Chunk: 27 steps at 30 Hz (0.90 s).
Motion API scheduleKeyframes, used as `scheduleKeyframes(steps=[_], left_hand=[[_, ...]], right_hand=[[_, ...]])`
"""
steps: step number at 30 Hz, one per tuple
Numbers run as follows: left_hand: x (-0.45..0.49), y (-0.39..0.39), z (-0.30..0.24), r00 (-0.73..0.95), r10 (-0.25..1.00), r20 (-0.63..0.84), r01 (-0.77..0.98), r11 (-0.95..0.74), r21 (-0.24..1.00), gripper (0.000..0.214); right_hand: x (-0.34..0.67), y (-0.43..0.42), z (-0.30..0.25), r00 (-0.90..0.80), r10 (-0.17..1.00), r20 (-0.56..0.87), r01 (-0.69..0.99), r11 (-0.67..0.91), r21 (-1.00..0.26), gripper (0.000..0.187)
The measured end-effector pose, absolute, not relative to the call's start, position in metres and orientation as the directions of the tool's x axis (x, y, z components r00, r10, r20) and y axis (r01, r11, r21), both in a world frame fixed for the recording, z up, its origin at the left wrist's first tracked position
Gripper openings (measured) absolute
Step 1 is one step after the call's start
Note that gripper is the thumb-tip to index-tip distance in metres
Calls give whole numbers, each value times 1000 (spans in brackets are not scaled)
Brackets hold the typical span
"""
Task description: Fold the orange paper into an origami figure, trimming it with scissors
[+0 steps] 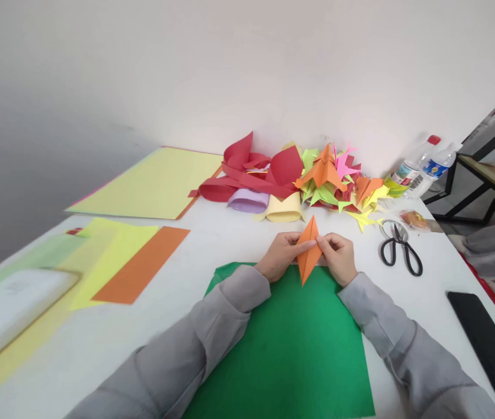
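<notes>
Between my hands is a folded orange paper diamond (309,256), held upright with a crease down its middle. My left hand (280,254) pinches its left side, the thumb lying across the front. At the right edge, my right hand (338,255) grips the paper between thumb and fingers. Some of the fingers behind the paper are hidden. Below both hands a large green sheet (291,343) lies on the white table (160,343).
Along the wall lie red paper shapes (247,169) and a pile of folded paper figures (326,174). Scissors (399,247), a black phone (487,346) and bottles (422,166) stand or lie right. Coloured sheets (142,265) and a white package (15,314) are left.
</notes>
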<state>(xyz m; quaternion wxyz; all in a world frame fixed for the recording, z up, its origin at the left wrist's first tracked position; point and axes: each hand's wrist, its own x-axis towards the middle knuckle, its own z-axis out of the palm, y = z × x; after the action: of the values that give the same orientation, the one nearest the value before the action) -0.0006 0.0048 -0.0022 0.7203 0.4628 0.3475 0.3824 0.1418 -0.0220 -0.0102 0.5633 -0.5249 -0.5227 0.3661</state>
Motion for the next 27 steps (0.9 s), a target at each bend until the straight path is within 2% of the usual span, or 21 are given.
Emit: scheduleKeyframes(steps=[2,8,13,17,22,27], left_hand=[[-1,4,-2,516,842,-155,-196,293,936,37],[-4,3,-3,615,778,-129,-62,210,976,30],[-6,6,-3,657,740,-145,-17,207,978,27],[-7,7,-1,675,721,-157,10,203,979,27],[-7,5,1,715,674,-186,-36,301,953,29],[-7,4,2,723,661,-202,-48,340,939,32]], right_hand=[[142,-21,-8,208,956,205,78,193,-978,32],[145,-16,-11,153,986,72,-162,97,-982,25],[146,-13,-13,189,979,73,-221,115,-968,21],[148,-12,-10,155,987,33,-315,81,-946,19],[152,-12,-4,28,999,-33,-417,-19,-909,27],[152,-10,-3,60,997,-55,-443,-23,-896,21]])
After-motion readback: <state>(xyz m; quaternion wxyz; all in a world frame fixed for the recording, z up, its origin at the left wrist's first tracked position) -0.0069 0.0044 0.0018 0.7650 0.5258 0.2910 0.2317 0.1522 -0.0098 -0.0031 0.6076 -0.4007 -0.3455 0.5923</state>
